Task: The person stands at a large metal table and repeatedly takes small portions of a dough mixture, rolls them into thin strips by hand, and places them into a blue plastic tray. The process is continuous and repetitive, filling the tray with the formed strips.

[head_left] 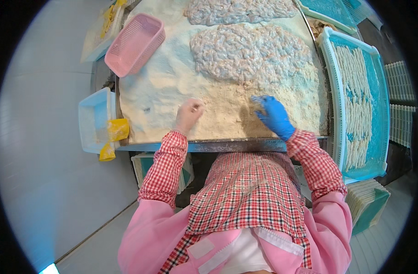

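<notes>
My left hand hovers over or rests on the pale breading powder, its fingers curled in; whatever they may hold is hidden. To the right, my right hand, in a blue glove, is at the powder with its fingers bent and dusted with crumbs. What lies under those fingers cannot be made out. Just beyond both hands spreads a thick heap of glossy, pale raw strips, its near edge dusted with powder. A second heap of the same strips lies farther back.
On the right, a white-rimmed tray with a turquoise mesh lining bears rows of coated strips. A pink perforated basket sits at the table's left edge. Below it is a pale blue bin with yellow material. Stacked trays stand lower right.
</notes>
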### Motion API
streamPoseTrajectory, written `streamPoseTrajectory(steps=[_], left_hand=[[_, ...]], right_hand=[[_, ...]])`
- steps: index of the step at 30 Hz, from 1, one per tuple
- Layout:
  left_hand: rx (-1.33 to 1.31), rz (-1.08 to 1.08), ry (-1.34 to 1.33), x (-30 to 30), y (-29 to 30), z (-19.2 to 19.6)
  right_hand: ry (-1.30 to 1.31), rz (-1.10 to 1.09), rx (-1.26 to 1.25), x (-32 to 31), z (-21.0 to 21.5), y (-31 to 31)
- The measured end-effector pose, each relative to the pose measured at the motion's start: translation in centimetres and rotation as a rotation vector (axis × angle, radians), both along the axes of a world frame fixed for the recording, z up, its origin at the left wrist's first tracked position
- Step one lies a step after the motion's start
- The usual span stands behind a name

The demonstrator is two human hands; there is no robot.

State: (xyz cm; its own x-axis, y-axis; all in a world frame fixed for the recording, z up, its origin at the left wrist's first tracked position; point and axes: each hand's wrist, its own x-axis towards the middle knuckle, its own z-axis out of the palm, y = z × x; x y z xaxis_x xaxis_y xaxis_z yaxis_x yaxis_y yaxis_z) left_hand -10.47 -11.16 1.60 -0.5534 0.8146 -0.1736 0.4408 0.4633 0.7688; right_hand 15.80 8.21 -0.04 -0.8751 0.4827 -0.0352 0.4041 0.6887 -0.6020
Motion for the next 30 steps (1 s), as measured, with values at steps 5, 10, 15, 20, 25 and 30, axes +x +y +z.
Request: streamPoseTrajectory(steps=[5,10,15,20,25,30], left_hand=[[-0.398,-0.047,0.267,-3.8,-1.8,-2.3],[-0.174,-0.012,0.669,-1.7,0.6,-5.2],[-0.090,0.249,0.157,-2.7,-0.7,-4.0],[-0.130,0.251,0.084,-1.8,1.6,2.0],[0.075,-0.307,0.332,0.8,0.6,-0.4],[-0.386,0.092,0.149,3.5,1.0,-0.6]], right_hand=[[0.042,0.251,0.115,-3.7,-1.7,-4.5],[-0.132,0.214,0.181,-3.2,-3.6,-5.0],[0.122,-0.011,0.172,1.3,-0.7,-0.8],[0.057,0.006,0.130,1.4,1.6,-1.3],[-0.152,0.314,-0.054,-0.9,-1.6,-5.5],[0.064,-0.039,-0.106,-2.3,-2.3,-6.8]])
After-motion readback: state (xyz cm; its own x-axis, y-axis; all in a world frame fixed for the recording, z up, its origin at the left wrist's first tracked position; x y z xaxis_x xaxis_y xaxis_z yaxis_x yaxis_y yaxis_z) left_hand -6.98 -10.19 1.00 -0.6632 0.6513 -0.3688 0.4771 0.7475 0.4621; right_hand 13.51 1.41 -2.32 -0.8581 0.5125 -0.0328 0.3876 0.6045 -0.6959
